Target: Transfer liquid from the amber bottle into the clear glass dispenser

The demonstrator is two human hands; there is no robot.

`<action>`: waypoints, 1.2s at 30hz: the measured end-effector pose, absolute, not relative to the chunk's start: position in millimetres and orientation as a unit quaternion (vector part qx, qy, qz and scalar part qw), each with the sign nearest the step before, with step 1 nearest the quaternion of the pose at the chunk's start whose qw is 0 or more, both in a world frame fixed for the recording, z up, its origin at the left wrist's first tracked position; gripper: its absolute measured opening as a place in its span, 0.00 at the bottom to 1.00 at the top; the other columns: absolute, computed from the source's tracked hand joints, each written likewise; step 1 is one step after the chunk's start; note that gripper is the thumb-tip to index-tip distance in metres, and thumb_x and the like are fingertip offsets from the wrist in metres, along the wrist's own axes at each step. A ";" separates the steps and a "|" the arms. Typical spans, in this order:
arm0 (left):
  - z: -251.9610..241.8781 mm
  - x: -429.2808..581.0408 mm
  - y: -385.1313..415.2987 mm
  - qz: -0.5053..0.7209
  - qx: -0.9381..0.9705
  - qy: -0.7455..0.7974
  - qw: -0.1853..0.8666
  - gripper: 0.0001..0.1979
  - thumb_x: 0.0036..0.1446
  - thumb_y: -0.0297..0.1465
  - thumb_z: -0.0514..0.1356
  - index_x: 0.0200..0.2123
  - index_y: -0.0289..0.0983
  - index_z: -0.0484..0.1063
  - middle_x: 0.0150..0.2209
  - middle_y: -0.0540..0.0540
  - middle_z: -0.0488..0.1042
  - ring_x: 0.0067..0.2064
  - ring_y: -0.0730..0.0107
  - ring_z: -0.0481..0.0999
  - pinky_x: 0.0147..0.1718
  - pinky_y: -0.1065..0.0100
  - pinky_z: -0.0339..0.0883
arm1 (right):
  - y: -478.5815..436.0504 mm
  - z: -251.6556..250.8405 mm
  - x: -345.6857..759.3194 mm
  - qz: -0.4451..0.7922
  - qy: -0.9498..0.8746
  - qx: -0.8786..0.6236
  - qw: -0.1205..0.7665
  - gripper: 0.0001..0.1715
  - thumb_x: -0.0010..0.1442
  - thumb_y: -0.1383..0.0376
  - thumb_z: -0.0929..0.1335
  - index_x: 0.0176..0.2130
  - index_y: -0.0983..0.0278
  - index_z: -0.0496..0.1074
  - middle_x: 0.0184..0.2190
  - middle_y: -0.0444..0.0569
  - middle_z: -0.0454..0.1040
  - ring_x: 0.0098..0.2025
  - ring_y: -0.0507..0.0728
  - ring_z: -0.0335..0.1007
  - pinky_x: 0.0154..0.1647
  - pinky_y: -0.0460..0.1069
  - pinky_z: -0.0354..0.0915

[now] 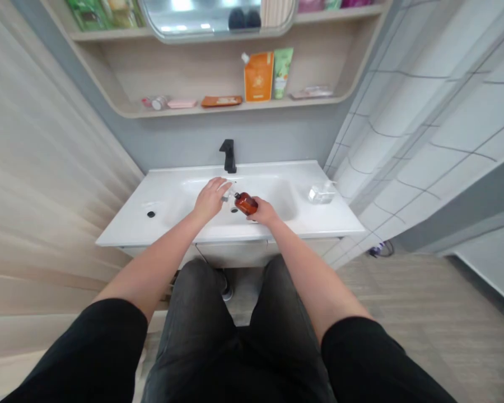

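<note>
Over the white sink basin (283, 196), my right hand (264, 212) is closed round an amber bottle (246, 204). The bottle lies tilted, its dark neck pointing left and up. My left hand (210, 198) has its fingers curled about a small clear container (227, 196), which sits right by the bottle's mouth. Much of that container is hidden by the fingers, and its exact shape is hard to make out. Whether the neck touches it I cannot tell. Behind both hands rises the black faucet (229, 157).
A small black round piece (151, 214) is on the counter's left side. At the right stands a clear pump bottle (321, 193). The wall shelf (185, 112) above holds an orange pouch (259, 78), a green tube (282, 73) and an orange packet (221, 101), below a mirror (210, 22).
</note>
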State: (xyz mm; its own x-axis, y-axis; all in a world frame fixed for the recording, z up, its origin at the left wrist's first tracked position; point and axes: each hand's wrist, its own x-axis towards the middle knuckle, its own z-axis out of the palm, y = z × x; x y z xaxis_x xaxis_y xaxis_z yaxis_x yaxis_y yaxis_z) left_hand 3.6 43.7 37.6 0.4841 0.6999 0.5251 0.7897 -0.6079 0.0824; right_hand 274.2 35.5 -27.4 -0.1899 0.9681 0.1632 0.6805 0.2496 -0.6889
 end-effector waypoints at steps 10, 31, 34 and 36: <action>50.4 6.2 40.0 -0.252 -0.864 -0.423 0.106 0.37 0.59 0.17 0.57 0.71 0.37 0.74 0.70 0.34 0.74 0.75 0.45 0.67 0.76 0.41 0.64 | 34.5 -28.5 276.1 0.257 -0.726 -0.552 0.321 0.45 0.47 0.63 0.86 0.62 0.58 0.76 0.53 0.50 0.87 0.55 0.66 0.85 0.58 0.56 0.77; 77.8 9.9 37.9 -0.207 -0.884 -0.404 0.116 0.34 0.62 0.18 0.57 0.70 0.39 0.76 0.71 0.34 0.74 0.77 0.45 0.66 0.77 0.39 0.62 | 31.1 -24.9 276.2 0.285 -0.710 -0.540 0.351 0.47 0.46 0.64 0.86 0.62 0.58 0.76 0.52 0.49 0.87 0.52 0.64 0.86 0.59 0.57 0.77; 82.2 11.2 37.3 -0.199 -0.887 -0.401 0.116 0.34 0.63 0.19 0.56 0.70 0.39 0.76 0.71 0.34 0.74 0.77 0.46 0.66 0.76 0.39 0.63 | 31.0 -24.8 276.6 0.287 -0.710 -0.535 0.357 0.47 0.46 0.64 0.86 0.62 0.59 0.76 0.53 0.50 0.87 0.54 0.65 0.85 0.59 0.57 0.77; 84.5 12.0 36.7 -0.198 -0.887 -0.400 0.117 0.34 0.63 0.19 0.56 0.70 0.40 0.75 0.71 0.34 0.73 0.77 0.45 0.65 0.76 0.39 0.63 | 30.8 -24.7 276.9 0.286 -0.710 -0.534 0.360 0.46 0.46 0.64 0.86 0.62 0.59 0.76 0.54 0.50 0.87 0.54 0.65 0.85 0.59 0.57 0.77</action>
State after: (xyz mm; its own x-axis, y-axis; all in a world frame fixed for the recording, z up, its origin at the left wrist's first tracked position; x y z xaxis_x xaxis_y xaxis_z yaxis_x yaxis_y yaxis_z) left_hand 12.0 36.7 84.5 0.6009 0.6637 0.4455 0.7565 -0.6522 -0.0487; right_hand 276.9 30.8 -24.7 -0.1715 0.9636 0.2051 0.5522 0.2665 -0.7900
